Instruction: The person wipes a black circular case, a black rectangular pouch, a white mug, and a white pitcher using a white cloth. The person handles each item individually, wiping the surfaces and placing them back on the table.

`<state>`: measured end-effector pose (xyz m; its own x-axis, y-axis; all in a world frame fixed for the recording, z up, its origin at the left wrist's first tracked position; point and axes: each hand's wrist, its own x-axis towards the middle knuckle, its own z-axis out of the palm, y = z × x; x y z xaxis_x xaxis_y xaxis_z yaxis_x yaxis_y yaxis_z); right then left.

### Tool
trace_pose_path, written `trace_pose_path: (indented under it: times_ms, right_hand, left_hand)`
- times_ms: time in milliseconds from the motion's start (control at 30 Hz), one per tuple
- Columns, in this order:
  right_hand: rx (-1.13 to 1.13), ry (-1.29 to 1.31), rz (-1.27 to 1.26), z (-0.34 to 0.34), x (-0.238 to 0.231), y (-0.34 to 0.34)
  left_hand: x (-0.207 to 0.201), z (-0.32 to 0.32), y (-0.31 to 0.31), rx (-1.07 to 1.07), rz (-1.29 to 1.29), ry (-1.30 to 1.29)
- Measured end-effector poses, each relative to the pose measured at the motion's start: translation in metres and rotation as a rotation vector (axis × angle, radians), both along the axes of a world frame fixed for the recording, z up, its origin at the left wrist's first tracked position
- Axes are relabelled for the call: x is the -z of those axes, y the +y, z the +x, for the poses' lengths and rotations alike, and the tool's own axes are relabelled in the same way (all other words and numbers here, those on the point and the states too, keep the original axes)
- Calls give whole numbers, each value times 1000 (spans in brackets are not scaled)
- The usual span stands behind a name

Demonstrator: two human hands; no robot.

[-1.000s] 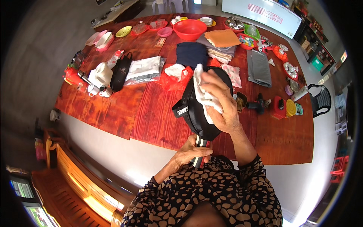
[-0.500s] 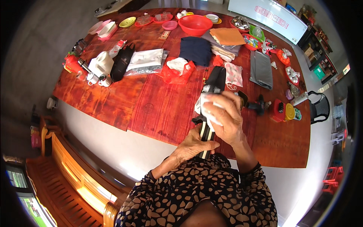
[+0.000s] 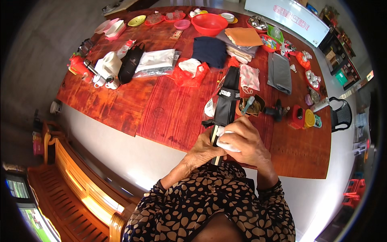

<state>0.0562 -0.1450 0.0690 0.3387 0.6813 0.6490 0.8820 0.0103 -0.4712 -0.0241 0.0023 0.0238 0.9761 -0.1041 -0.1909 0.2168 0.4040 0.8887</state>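
My left hand (image 3: pixel 204 148) is wrapped around a long, narrow black bar with cream stripes (image 3: pixel 215 159), close to my body at the table's front edge. My right hand (image 3: pixel 246 139) is closed on a white cloth (image 3: pixel 228 142), pressed against the bar's right side just above my left hand. Beyond my hands, the bar's far end meets a long black bag (image 3: pixel 225 109) with a printed black band across it. Whether the bar continues inside is hidden. Right of this bag sits an open brown container (image 3: pixel 254 107) with a grey-blue brush-like tool (image 3: pixel 247 104) in it.
On the wooden table (image 3: pixel 169 117) lie a red plastic bag (image 3: pixel 189 76), dark folded cloth (image 3: pixel 209 52), a pink-and-white pouch (image 3: pixel 250 77) and a black handheld device (image 3: pixel 276 111). A red basin (image 3: pixel 209 25) stands farther back. A wooden bench (image 3: pixel 80 181) is at the lower left.
My right hand has come down and nearer with the white cloth, from over the black bag onto the striped bar. The bag and brown container now show more. My left hand stays on the bar.
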Motion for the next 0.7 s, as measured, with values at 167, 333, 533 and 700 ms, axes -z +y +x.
trace_pose_path:
  times_ms: [167, 333, 533, 700]
  right_hand:
    - [300, 75, 324, 12, -8, 4]
    - [345, 6, 351, 21, 8, 20]
    - [137, 93, 271, 8, 25, 8]
    - [-34, 144, 77, 5, 6, -9]
  left_hand:
    - [-13, -4, -5, 44, 14, 130]
    - [-14, -4, -8, 40, -7, 148]
    - [-10, -4, -5, -2, -44, 92]
    - [-5, -4, -9, -55, 3, 76]
